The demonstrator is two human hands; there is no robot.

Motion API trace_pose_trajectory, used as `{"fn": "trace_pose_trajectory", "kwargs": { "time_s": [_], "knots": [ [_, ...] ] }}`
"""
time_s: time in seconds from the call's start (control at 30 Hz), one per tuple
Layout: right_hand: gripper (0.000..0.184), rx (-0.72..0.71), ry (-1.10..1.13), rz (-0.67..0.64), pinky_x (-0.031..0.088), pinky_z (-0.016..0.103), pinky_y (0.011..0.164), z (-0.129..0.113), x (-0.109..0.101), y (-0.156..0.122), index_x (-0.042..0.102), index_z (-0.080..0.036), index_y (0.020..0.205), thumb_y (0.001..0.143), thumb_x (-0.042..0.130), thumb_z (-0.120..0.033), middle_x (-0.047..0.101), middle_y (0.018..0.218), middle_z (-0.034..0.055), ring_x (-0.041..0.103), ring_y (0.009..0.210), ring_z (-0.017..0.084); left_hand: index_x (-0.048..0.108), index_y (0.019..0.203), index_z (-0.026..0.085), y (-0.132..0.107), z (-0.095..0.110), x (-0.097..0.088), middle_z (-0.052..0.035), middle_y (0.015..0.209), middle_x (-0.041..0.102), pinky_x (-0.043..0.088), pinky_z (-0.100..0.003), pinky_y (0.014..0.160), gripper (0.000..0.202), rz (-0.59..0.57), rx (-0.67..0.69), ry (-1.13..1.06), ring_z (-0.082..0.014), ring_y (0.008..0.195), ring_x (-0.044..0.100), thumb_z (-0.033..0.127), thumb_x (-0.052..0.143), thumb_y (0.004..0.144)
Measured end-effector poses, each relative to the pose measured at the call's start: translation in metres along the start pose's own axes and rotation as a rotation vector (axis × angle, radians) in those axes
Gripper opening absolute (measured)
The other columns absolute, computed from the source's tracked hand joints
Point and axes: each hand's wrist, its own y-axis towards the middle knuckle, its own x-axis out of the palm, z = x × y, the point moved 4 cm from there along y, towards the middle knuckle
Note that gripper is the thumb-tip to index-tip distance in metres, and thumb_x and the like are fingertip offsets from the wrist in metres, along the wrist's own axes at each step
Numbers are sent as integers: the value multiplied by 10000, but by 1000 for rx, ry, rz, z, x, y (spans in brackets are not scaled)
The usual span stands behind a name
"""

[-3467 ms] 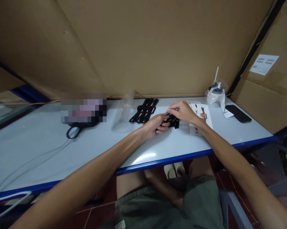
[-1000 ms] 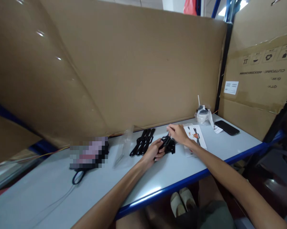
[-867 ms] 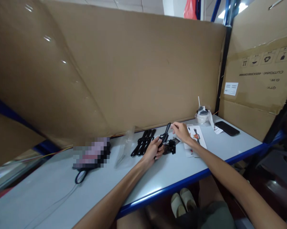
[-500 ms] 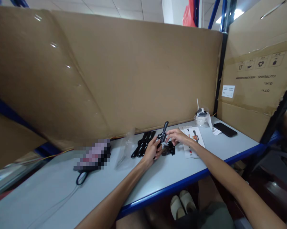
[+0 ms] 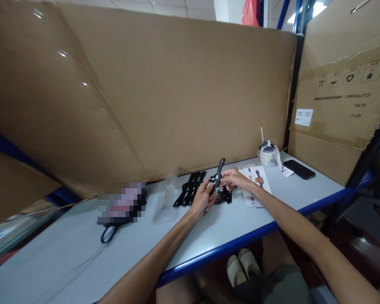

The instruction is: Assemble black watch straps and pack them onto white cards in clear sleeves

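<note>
My left hand (image 5: 204,197) is closed around a black spokeshave (image 5: 220,166), tilted with one handle pointing up and away. Its metal-looking middle shows just above my thumb, and its lower end is hidden in my grip. From the right, my right hand (image 5: 234,179) reaches to the middle of the tool, fingers curled in by its side. Whatever those fingertips pinch is too small to make out. Several more black spokeshaves (image 5: 190,190) lie side by side left of my left hand. Beneath my right hand is a small heap of dark parts (image 5: 226,196), partly covered.
Printed leaflets (image 5: 259,179) lie right of my hands. Behind them stand a lidded cup with a straw (image 5: 267,154) and a phone (image 5: 299,169). A clear plastic bag (image 5: 166,194) and a blurred-out pouch (image 5: 123,207) lie left. Cardboard (image 5: 183,93) walls the back.
My right fingers have drawn in closer to the middle of the spokeshave. The tool has shifted very slightly; the view has tilted a little. Other things on the table stay put.
</note>
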Motion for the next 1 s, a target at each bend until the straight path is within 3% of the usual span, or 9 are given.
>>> {"fn": "trace_pose_trajectory", "kwargs": {
  "time_s": [0.53,1.0],
  "knots": [
    [89,-8,-6,-10,470,191,439,-4,1,1,614,-168,770,843,578,-133,719,685,5,592,454,95,480,849,224,3,-8,-2,133,451,345,149,-162,290,486,56,-5,-4,-47,298,227,635,736,805],
    [49,-33,-62,20,425,188,411,3,-1,8,611,-171,765,805,596,-148,691,650,-14,570,438,91,482,827,222,8,-12,-6,121,448,343,148,-174,306,453,81,-3,29,-57,298,243,621,694,850]
  ]
}}
